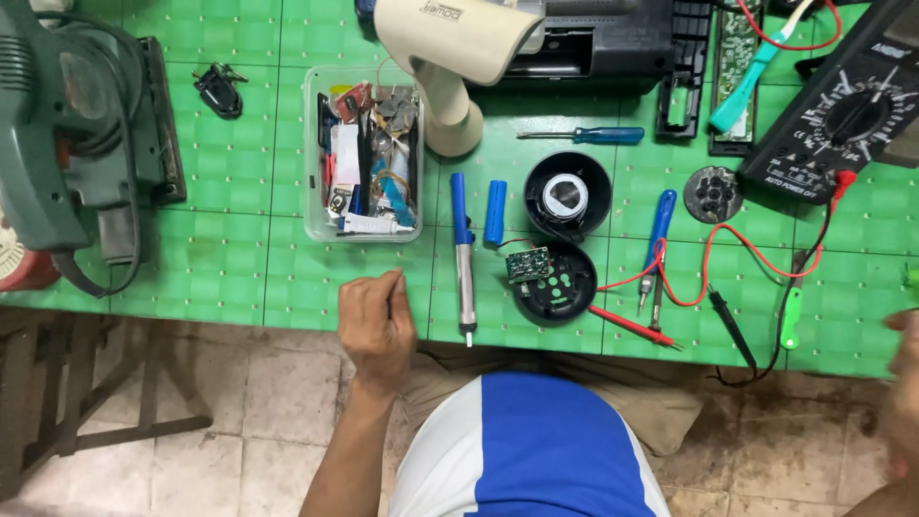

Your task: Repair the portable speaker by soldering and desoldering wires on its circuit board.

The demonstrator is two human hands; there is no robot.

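A: Left hand (376, 321) sits at the near edge of the green table (230, 268), fingers curled in, thumb and forefinger pressed on something thin. Too small to tell what it is.

B: Nearest things?

A: Clear plastic tub (363, 153) of mixed small parts just beyond the knuckles. To its right, a blue desoldering pump (463, 258) lying lengthwise, tip toward the table edge, and a short blue cylinder (494, 212) just beside it.

B: Right hand?

A: Right hand (904, 383) only at the frame's right border, blurred. Cannot tell whether it is spread or closed, nor whether it holds anything. A green-handled tool (790, 321) lies near it.

B: Middle of the table?

A: Two round black housing halves: far one (568, 194) with a white ring inside, near one (555, 282) with holes and a small green circuit board (528, 263) on its rim. Red probe lead (632, 325) and black probe lead (732, 321) run right of it, toward a black multimeter (842, 115). A blue screwdriver (584, 135) lies farther back.

B: Left side?

A: Green power sander (67, 144), well apart from the hand.
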